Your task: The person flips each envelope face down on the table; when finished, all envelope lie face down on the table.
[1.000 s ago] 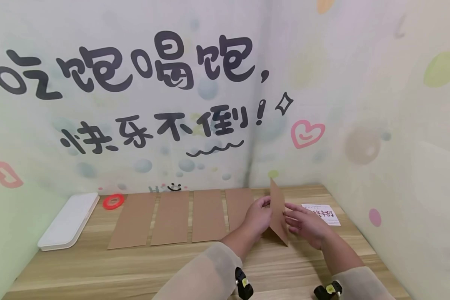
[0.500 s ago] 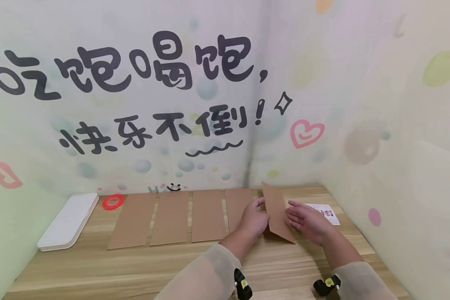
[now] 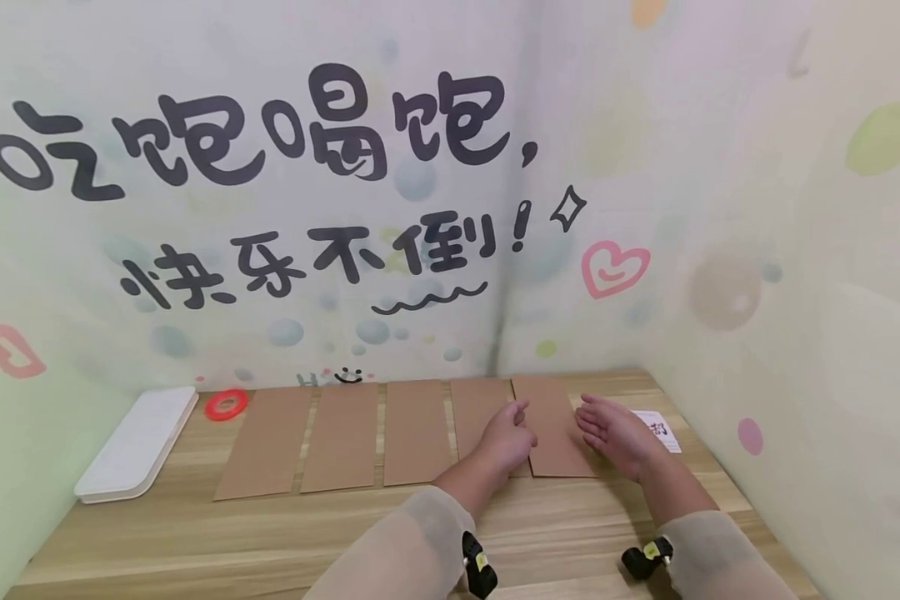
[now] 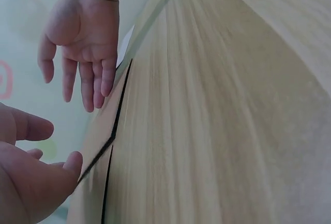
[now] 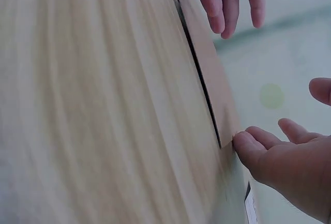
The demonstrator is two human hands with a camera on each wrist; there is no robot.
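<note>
A brown cardboard sheet (image 3: 555, 433) lies nearly flat at the right end of a row, its left edge very close to or slightly over the neighbouring sheet (image 3: 474, 417). My left hand (image 3: 504, 442) is over that neighbour, fingers loosely extended by the end sheet's left edge. My right hand (image 3: 621, 437) stands on its side by the end sheet's right edge, palm facing left. In the right wrist view, the right fingertips (image 5: 245, 144) are at the sheet's corner; contact is hard to tell. Neither hand grips anything.
Further left lie three more brown sheets (image 3: 416, 433). A red tape roll (image 3: 227, 404) and a white case (image 3: 138, 442) are at the far left. A printed white card (image 3: 663, 429) is partly hidden behind the right hand. Walls border the wooden table (image 3: 270, 542).
The cardboard sheet has gone from standing upright between both hands to lying nearly flat on the table. The hands have let it go and stayed on either side.
</note>
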